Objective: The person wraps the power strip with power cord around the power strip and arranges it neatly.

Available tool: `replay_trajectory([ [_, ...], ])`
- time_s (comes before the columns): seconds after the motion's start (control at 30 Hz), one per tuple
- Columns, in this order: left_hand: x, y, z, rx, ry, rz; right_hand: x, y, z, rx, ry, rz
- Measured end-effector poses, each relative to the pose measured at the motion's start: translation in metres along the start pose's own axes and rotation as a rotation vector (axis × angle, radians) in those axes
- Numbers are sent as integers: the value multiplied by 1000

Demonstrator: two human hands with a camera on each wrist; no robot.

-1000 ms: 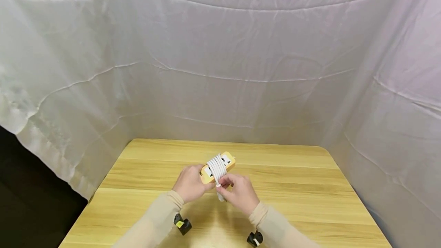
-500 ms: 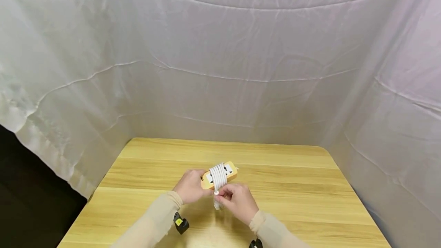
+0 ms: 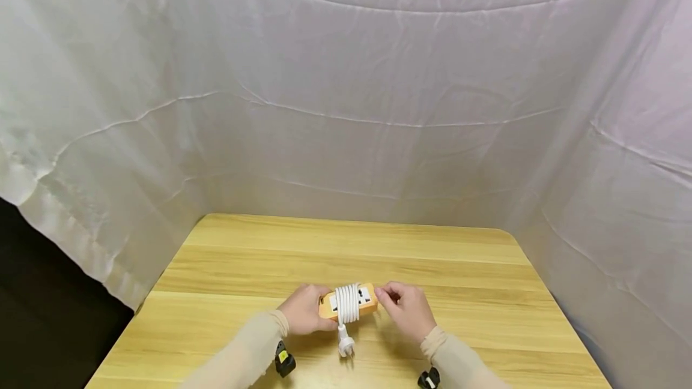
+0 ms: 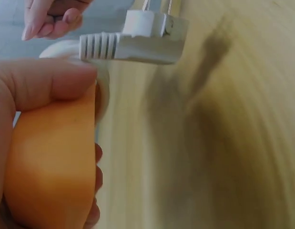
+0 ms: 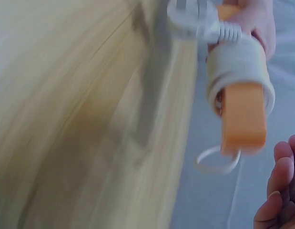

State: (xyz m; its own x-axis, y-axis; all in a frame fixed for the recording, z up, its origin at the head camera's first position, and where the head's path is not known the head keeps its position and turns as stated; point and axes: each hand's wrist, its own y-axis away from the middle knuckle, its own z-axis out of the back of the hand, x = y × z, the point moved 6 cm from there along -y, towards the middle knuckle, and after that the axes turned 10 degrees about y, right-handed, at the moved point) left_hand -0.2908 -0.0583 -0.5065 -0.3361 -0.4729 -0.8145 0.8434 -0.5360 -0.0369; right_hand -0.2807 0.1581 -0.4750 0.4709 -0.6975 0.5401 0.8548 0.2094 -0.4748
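My left hand (image 3: pixel 305 310) grips the left end of an orange power strip (image 3: pixel 367 294) with white socket faces, held above the table. White cord (image 3: pixel 348 303) is wound in several turns around the strip's middle. Its white plug (image 3: pixel 345 342) hangs off the near side, pins exposed; in the left wrist view the plug (image 4: pixel 152 43) sticks out past the thumb. My right hand (image 3: pixel 408 310) is by the strip's right end, fingers loosely curled. In the right wrist view its fingers (image 5: pixel 282 176) are apart from the strip, near a small loop of cord (image 5: pixel 216 169) at that end.
A light wood-grain table (image 3: pixel 243 257) lies under both hands. Pale grey cloth (image 3: pixel 346 155) hangs behind it and at both sides. Black wrist cameras (image 3: pixel 285 362) sit below each sleeve cuff. A dark gap (image 3: pixel 48 305) shows at the lower left.
My right hand has let go of the cord near the plug and moved right, to the strip's far end. The strip has come lower and nearer, turned more level; the plug now hangs free.
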Motion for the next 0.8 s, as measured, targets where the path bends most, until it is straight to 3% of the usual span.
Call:
replay_trajectory([
  [0.2,12,0,-11,32,-47,-42,-20,2,-2,50,12,-75],
  [0.4,22,-2,-18,41,-86,-81,-26,2,-4,52,30,-79],
  [0.8,30,-3,-23,-3,-290,-126,-33,4,-5,65,40,-102],
])
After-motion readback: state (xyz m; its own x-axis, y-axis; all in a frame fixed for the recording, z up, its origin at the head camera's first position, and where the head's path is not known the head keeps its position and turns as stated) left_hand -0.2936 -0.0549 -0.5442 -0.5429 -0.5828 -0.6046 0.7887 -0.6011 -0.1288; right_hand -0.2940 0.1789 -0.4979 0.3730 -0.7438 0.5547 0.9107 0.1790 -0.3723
